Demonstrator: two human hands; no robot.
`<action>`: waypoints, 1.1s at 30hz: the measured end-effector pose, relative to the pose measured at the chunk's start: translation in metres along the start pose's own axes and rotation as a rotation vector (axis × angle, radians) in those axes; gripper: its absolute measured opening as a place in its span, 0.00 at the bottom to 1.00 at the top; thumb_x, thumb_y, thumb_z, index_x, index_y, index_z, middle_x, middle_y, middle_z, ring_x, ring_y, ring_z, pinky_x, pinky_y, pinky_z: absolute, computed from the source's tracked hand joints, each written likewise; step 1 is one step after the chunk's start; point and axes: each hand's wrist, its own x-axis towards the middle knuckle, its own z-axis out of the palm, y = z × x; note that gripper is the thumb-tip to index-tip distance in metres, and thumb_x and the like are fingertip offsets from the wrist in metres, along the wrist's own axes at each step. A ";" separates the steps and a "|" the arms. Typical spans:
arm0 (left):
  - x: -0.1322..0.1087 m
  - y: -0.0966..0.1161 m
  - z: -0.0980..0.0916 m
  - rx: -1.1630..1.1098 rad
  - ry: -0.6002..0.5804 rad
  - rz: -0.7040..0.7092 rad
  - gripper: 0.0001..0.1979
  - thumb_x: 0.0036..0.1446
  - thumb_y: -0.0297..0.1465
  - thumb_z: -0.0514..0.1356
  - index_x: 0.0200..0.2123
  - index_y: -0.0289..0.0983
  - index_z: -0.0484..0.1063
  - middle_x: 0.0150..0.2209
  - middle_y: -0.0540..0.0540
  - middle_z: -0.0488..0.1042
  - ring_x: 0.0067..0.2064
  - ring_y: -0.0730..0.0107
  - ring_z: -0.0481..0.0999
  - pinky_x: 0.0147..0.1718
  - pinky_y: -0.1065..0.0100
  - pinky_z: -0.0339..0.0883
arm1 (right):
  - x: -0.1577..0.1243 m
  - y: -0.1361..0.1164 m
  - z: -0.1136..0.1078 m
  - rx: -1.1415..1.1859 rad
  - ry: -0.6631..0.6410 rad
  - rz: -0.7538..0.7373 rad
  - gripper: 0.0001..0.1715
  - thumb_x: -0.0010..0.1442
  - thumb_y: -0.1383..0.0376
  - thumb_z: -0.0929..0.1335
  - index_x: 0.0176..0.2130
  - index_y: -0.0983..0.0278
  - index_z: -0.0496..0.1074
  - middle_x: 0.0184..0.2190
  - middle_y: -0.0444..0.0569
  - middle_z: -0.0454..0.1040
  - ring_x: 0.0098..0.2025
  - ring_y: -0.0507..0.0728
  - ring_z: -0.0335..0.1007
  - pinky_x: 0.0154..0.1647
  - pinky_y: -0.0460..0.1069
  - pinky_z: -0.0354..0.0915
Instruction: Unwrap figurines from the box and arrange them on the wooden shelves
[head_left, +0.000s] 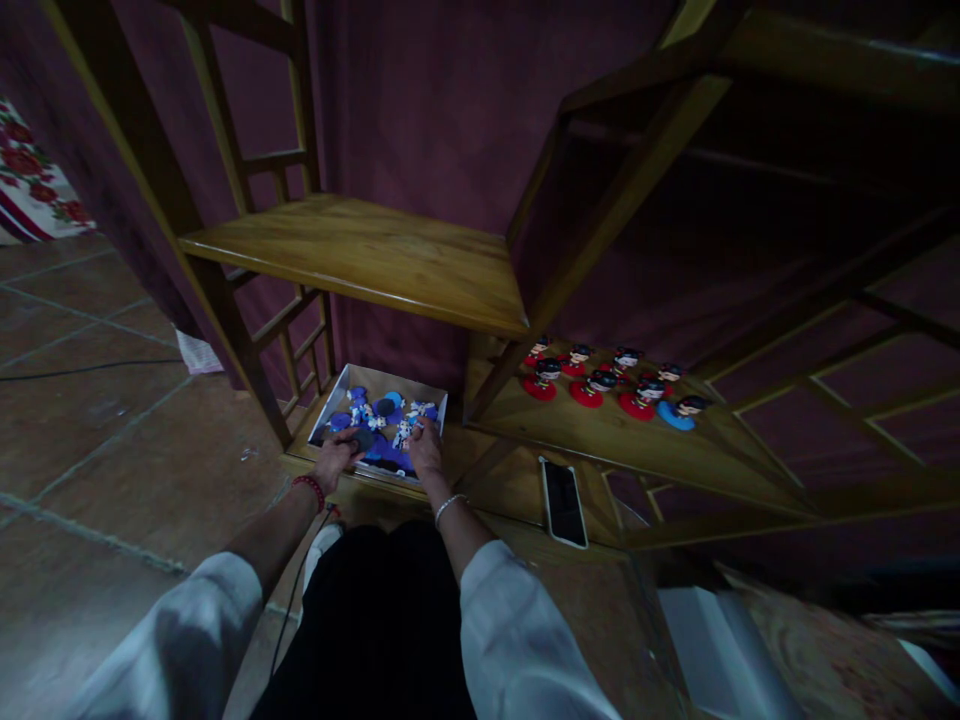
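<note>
A shallow white cardboard box (330,398) rests on the low wooden ledge, with several small blue-and-white figurines (358,400) and blue round bases inside. At the box's front left, my left hand (335,463) is closed on a dark round disc (364,440), which looks like the underside of a base. My right hand (426,450) reaches over the right side of the box, its fingers pinched round a small white-and-blue figurine (405,432). Fine detail of the pieces is too small to make out.
Several red-based figurines (589,390) and one blue-based figurine (681,412) stand on the wooden shelf at right. A phone (564,503) lies on the ledge. Another wooden shelf (360,250) overhangs behind the box. A cable (281,635) runs along the floor by my shoe (322,545).
</note>
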 end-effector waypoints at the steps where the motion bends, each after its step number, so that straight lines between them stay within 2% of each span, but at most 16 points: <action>1: -0.001 0.001 0.000 0.002 0.003 -0.003 0.13 0.50 0.16 0.54 0.38 0.33 0.70 0.44 0.41 0.72 0.42 0.67 0.75 0.34 0.72 0.72 | 0.001 0.000 -0.001 -0.006 0.011 0.025 0.14 0.53 0.69 0.60 0.40 0.65 0.68 0.38 0.51 0.72 0.43 0.55 0.68 0.45 0.50 0.62; 6: -0.004 0.003 0.002 0.042 -0.002 0.006 0.13 0.50 0.16 0.55 0.37 0.34 0.72 0.42 0.43 0.74 0.41 0.69 0.75 0.34 0.73 0.72 | 0.000 0.001 0.000 0.015 0.017 0.129 0.16 0.50 0.66 0.64 0.41 0.62 0.69 0.32 0.44 0.73 0.35 0.53 0.69 0.37 0.46 0.65; 12: -0.002 0.002 0.006 0.088 0.000 0.000 0.15 0.50 0.16 0.52 0.38 0.33 0.72 0.44 0.42 0.73 0.43 0.67 0.74 0.31 0.74 0.71 | -0.004 -0.001 0.003 0.424 -0.090 0.346 0.17 0.54 0.61 0.62 0.44 0.61 0.66 0.29 0.42 0.71 0.24 0.49 0.69 0.22 0.43 0.64; 16: -0.001 0.001 0.008 0.101 0.033 -0.003 0.15 0.50 0.15 0.51 0.38 0.32 0.72 0.42 0.41 0.73 0.42 0.67 0.74 0.29 0.75 0.70 | -0.009 -0.006 -0.002 0.535 -0.125 0.400 0.15 0.55 0.61 0.63 0.43 0.62 0.67 0.25 0.41 0.72 0.20 0.48 0.66 0.19 0.42 0.62; 21: -0.002 0.001 0.008 0.090 0.042 -0.019 0.15 0.51 0.16 0.52 0.38 0.34 0.71 0.40 0.43 0.74 0.37 0.71 0.75 0.29 0.76 0.69 | -0.015 -0.012 -0.010 0.685 -0.183 0.483 0.13 0.52 0.61 0.67 0.40 0.62 0.70 0.22 0.40 0.71 0.20 0.47 0.67 0.21 0.42 0.62; 25: -0.005 0.003 0.007 0.074 0.006 -0.028 0.15 0.52 0.15 0.50 0.40 0.32 0.70 0.42 0.42 0.73 0.31 0.76 0.74 0.30 0.76 0.69 | -0.020 -0.014 -0.015 0.773 -0.244 0.544 0.11 0.50 0.64 0.68 0.37 0.61 0.71 0.22 0.39 0.72 0.22 0.47 0.68 0.24 0.41 0.63; 33: -0.008 0.006 0.008 0.093 -0.004 -0.025 0.17 0.51 0.15 0.49 0.40 0.32 0.70 0.39 0.43 0.73 0.27 0.77 0.72 0.28 0.74 0.69 | -0.021 -0.012 -0.018 0.829 -0.323 0.546 0.06 0.54 0.66 0.66 0.35 0.61 0.71 0.25 0.42 0.74 0.26 0.48 0.71 0.26 0.42 0.63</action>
